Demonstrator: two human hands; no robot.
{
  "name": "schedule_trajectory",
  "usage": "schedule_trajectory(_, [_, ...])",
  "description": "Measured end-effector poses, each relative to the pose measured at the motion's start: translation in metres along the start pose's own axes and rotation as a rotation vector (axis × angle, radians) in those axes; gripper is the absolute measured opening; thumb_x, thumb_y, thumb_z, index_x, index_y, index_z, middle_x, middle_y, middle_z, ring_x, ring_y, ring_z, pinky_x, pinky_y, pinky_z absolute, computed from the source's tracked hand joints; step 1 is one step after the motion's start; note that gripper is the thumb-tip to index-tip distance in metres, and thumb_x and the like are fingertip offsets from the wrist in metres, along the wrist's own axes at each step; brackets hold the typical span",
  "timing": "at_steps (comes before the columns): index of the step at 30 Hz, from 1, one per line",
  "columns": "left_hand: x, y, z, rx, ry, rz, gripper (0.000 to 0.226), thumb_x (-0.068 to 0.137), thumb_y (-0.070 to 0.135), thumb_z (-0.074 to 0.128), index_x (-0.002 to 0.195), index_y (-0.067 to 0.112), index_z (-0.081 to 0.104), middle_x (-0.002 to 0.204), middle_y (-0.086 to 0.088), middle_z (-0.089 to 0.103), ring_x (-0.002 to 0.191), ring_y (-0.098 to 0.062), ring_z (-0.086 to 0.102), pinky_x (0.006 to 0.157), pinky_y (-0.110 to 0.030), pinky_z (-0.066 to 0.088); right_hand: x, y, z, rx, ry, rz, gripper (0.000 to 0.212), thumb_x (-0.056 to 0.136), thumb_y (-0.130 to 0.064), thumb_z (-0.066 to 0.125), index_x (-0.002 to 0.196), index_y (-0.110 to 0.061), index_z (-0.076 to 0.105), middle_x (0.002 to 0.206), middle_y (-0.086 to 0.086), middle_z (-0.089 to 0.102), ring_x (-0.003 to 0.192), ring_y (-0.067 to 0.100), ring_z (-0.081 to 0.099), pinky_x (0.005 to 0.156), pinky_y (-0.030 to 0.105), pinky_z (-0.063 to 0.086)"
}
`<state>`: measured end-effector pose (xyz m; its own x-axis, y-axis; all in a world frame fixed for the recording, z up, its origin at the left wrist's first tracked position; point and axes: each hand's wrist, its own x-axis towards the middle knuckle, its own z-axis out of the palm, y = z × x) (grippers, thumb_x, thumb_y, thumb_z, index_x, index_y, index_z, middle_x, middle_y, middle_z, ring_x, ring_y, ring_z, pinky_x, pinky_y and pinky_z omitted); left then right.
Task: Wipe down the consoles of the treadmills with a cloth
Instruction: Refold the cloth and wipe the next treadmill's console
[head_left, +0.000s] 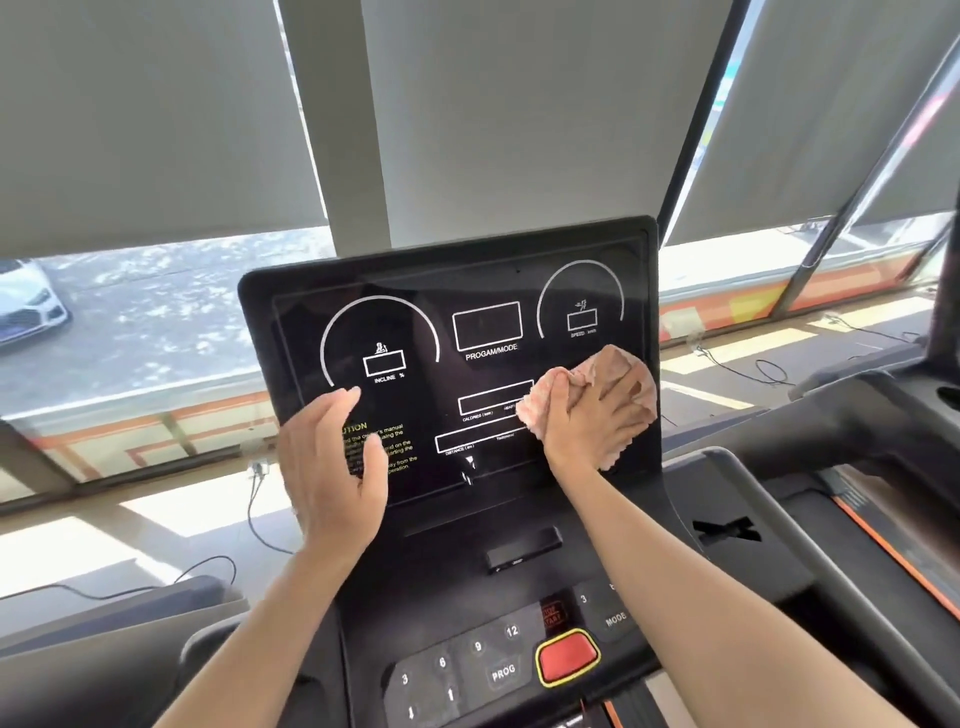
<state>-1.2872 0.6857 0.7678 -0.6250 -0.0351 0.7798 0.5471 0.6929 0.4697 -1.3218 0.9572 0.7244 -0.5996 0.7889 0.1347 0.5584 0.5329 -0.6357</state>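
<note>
Right now my right grip lies with its fingers fairly flat on the pink cloth, pressing it against the lower right of the treadmill console, just under the speed dial. My left grip is released, fingers relaxed over the panel's left edge by the yellow caution text; I cannot tell whether it touches. Since I only press the cloth and do not pinch it, a fast stroke could leave it behind or drop it. My bare left palm may smear the glossy face. If I sweep lower, I risk pressing the red button or the speed keys beside it.
</note>
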Motion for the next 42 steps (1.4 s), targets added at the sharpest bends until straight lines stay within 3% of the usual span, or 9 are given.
schedule_trajectory(7, [0.123,0.057,0.045,0.148,-0.332,0.385,0.040,0.090,0.032,0.057,0.128,0.023,0.065,0.127,0.004,0.067,0.118,-0.023,0.059,0.104,-0.041,0.038,0.051,-0.047,-0.036,-0.029,0.060,-0.135,0.085,0.088,-0.081,0.005,0.160,-0.036,-0.002,0.171,0.013,-0.009,0.152,0.055,0.002,0.123,0.063,-0.001])
schedule_trajectory(10, [0.165,0.073,0.071,0.281,-0.445,0.467,0.049,0.092,0.041,0.052,0.137,0.024,0.059,0.137,0.001,0.062,0.125,-0.026,0.054,0.106,-0.044,0.038,0.069,-0.070,-0.053,-0.025,0.083,-0.245,0.078,0.094,-0.077,0.013,0.161,-0.040,-0.006,0.171,0.016,-0.007,0.155,0.049,-0.003,0.121,0.060,-0.012])
schedule_trajectory(13, [0.194,0.083,0.094,0.378,-0.580,0.490,0.056,0.099,0.049,0.047,0.149,0.024,0.046,0.148,-0.004,0.054,0.132,-0.031,0.051,0.107,-0.048,0.038,0.086,-0.087,-0.068,-0.010,0.125,-0.344,0.073,0.097,-0.074,0.019,0.160,-0.044,-0.004,0.171,0.013,-0.009,0.156,0.044,-0.005,0.124,0.062,-0.008])
schedule_trajectory(15, [0.202,0.083,0.106,0.417,-0.644,0.486,0.058,0.102,0.055,0.038,0.153,0.028,0.038,0.146,-0.003,0.056,0.125,-0.031,0.057,0.097,-0.046,0.046,0.098,-0.095,-0.076,-0.020,0.141,-0.377,0.071,0.096,-0.076,0.019,0.159,-0.047,0.007,0.172,0.008,-0.007,0.156,0.043,-0.003,0.124,0.063,-0.003])
schedule_trajectory(19, [0.199,0.076,0.113,0.456,-0.573,0.551,0.056,0.103,0.056,0.032,0.151,0.028,0.040,0.134,0.000,0.064,0.106,-0.028,0.066,0.073,-0.040,0.050,0.127,-0.096,-0.088,-0.014,0.203,-0.446,0.061,0.093,-0.076,0.023,0.143,-0.044,0.038,0.166,0.002,0.020,0.147,0.042,0.024,0.118,0.062,0.026])
schedule_trajectory(22, [0.195,0.074,0.113,0.422,-0.549,0.566,0.054,0.103,0.053,0.036,0.148,0.026,0.044,0.130,0.000,0.066,0.102,-0.029,0.066,0.070,-0.039,0.051,0.138,-0.085,-0.088,0.077,0.201,-0.450,0.053,0.095,-0.073,0.027,0.139,-0.045,0.039,0.162,-0.003,0.023,0.137,0.037,0.037,0.107,0.057,0.042])
schedule_trajectory(28, [0.193,0.078,0.112,0.421,-0.515,0.543,0.050,0.103,0.049,0.043,0.147,0.026,0.047,0.129,0.000,0.068,0.101,-0.031,0.067,0.063,-0.032,0.037,0.115,-0.041,-0.068,0.162,0.197,-0.325,0.071,0.097,-0.072,0.024,0.159,-0.044,0.006,0.161,-0.002,0.029,0.135,0.031,0.044,0.108,0.050,0.044])
schedule_trajectory(34, [0.189,0.081,0.113,0.454,-0.505,0.576,0.049,0.103,0.044,0.045,0.146,0.020,0.047,0.125,-0.008,0.069,0.090,-0.036,0.067,0.059,-0.032,0.035,0.076,0.034,-0.030,0.104,0.164,-0.147,0.069,0.098,-0.070,0.022,0.154,-0.031,0.026,0.138,0.003,0.049,0.118,0.028,0.054,0.098,0.049,0.051])
schedule_trajectory(42, [0.190,0.078,0.115,0.472,-0.474,0.610,0.049,0.103,0.041,0.044,0.145,0.016,0.046,0.123,-0.015,0.068,0.087,-0.040,0.066,0.059,-0.035,0.036,0.042,0.106,-0.005,0.167,0.015,0.086,0.085,0.088,-0.084,0.013,0.140,-0.022,0.042,0.123,0.006,0.053,0.112,0.032,0.061,0.091,0.051,0.054])
